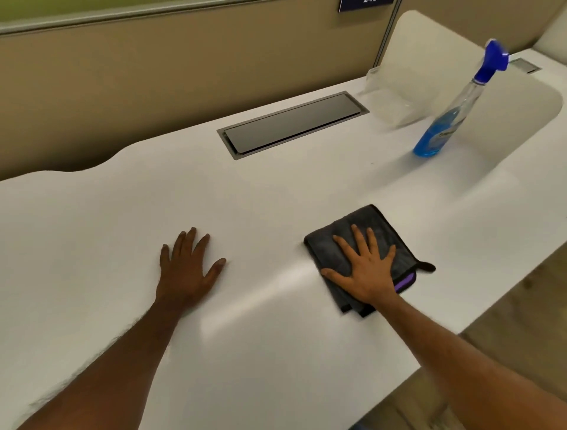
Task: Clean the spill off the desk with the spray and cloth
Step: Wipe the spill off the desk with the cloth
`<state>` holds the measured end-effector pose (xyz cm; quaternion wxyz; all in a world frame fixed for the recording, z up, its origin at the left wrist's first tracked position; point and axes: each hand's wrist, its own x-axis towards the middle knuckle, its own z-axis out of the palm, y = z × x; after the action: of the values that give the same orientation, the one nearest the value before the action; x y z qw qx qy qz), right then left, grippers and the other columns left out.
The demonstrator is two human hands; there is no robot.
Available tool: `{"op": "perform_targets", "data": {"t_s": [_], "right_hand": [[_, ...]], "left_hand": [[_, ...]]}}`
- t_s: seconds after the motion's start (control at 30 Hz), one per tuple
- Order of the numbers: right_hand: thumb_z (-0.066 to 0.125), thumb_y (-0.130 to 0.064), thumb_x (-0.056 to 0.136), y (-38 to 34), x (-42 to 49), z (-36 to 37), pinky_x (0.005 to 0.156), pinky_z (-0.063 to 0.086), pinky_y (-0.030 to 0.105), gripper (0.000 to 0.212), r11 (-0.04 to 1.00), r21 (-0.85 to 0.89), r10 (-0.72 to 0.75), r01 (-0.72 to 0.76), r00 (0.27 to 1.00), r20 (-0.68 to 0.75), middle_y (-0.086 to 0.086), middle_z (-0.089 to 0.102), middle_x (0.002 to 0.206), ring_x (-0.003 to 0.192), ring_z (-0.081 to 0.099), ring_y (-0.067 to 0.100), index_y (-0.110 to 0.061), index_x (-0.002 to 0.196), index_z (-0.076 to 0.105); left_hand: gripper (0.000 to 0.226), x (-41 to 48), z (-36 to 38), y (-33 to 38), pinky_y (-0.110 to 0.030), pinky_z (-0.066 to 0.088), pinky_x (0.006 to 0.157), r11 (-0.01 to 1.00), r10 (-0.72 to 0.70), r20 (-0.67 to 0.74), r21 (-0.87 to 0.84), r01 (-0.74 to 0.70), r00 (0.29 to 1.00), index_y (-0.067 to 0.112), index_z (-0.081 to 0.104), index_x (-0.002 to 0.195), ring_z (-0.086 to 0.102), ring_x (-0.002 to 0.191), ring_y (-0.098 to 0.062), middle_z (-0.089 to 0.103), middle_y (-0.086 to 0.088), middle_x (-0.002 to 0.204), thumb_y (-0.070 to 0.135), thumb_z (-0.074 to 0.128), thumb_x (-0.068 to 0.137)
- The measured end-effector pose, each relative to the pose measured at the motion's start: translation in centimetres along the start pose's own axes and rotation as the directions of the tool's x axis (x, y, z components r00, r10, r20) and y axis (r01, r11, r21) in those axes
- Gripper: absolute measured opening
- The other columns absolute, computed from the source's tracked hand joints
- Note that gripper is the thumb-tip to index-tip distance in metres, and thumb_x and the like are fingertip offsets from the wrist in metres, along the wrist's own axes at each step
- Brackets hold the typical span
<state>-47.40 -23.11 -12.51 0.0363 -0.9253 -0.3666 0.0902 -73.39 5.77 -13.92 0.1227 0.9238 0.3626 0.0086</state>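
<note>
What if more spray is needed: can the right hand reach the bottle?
Probably yes: the right hand rests flat on the cloth, and only bare desk lies between it and the spray bottle.

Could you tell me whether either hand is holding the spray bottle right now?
No, the bottle stands alone while the right hand presses the cloth.

spray bottle (441, 130): dark lettering is printed across its front, too blurred to be read | dark blue sign (365, 4) on the partition (153, 76) at the top edge: white characters are cut off by the frame, none can be made out | legible text: none
</note>
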Motion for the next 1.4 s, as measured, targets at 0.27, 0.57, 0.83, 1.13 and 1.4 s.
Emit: {"op": "perform_targets", "data": {"t_s": [0.27, 0.57, 0.83, 1.13, 1.4], "right_hand": [[0.031, -0.091, 0.074, -6.2, -8.8, 1.7, 0.107, -0.009, 0.075, 0.088, 0.98, 0.004, -0.201, 0.201, 0.979, 0.025, -0.003, -0.006, 0.164, 0.15, -0.012, 0.031, -0.049, 0.149, 0.015], [0.033, -0.089, 0.075, -11.7, -12.2, 2.7, 0.104, -0.01, 0.076, 0.087, 0.915, -0.013, -0.403, 0.404, 0.913, 0.071, -0.003, -0.01, 0.164, 0.147, -0.022, 0.03, -0.051, 0.149, 0.008], [0.034, -0.096, 0.064, -1.4, -7.6, 0.4, 0.106, -0.011, 0.075, 0.094, 0.999, 0.029, 0.022, -0.023, 1.0, 0.016, 0.009, -0.025, 0.16, 0.147, -0.024, 0.031, -0.058, 0.146, 0.008], [0.032, -0.1, 0.055, 4.2, 2.9, -2.2, 0.107, -0.004, 0.076, 0.104, 0.989, 0.066, 0.131, -0.136, 0.989, 0.072, 0.018, -0.025, 0.158, 0.147, -0.022, 0.033, -0.057, 0.145, 0.001], [0.029, -0.101, 0.056, 4.0, 10.6, -3.7, 0.106, -0.007, 0.076, 0.106, 0.999, 0.027, 0.03, -0.033, 0.995, 0.099, 0.016, -0.026, 0.159, 0.147, -0.023, 0.033, -0.055, 0.146, -0.004]], "left_hand": [[0.081, -2.2, 0.2, -1.0, -0.046, 0.002, 0.121, 0.999, 0.032, 0.0, -0.004, -0.032, 0.999, 0.028, 0.026, 0.151, 0.006, 0.151, -0.017, 0.014, 0.0, 0.163, 0.073, 0.013, 0.085], [0.081, -4.2, -0.4, -1.3, -0.049, 0.01, 0.12, 0.998, 0.054, 0.007, 0.011, -0.054, 0.999, 0.027, 0.032, 0.149, 0.015, 0.149, -0.021, 0.021, -0.003, 0.162, 0.072, 0.014, 0.085], [0.082, -4.9, -1.1, 0.4, -0.047, 0.011, 0.119, 0.999, 0.047, -0.01, 0.01, -0.047, 0.999, 0.024, 0.035, 0.148, 0.018, 0.149, -0.022, 0.022, -0.004, 0.161, 0.071, 0.015, 0.085], [0.079, -4.1, -0.3, 3.1, -0.048, 0.018, 0.115, 0.999, -0.021, -0.039, 0.038, 0.023, 0.999, 0.021, 0.04, 0.146, 0.025, 0.146, -0.025, 0.028, -0.006, 0.159, 0.069, 0.018, 0.087], [0.075, -2.8, -1.1, 5.0, -0.049, 0.019, 0.116, 0.998, -0.061, -0.092, 0.03, 0.064, 0.994, 0.022, 0.038, 0.147, 0.023, 0.147, -0.025, 0.027, -0.004, 0.159, 0.067, 0.02, 0.089]]}}
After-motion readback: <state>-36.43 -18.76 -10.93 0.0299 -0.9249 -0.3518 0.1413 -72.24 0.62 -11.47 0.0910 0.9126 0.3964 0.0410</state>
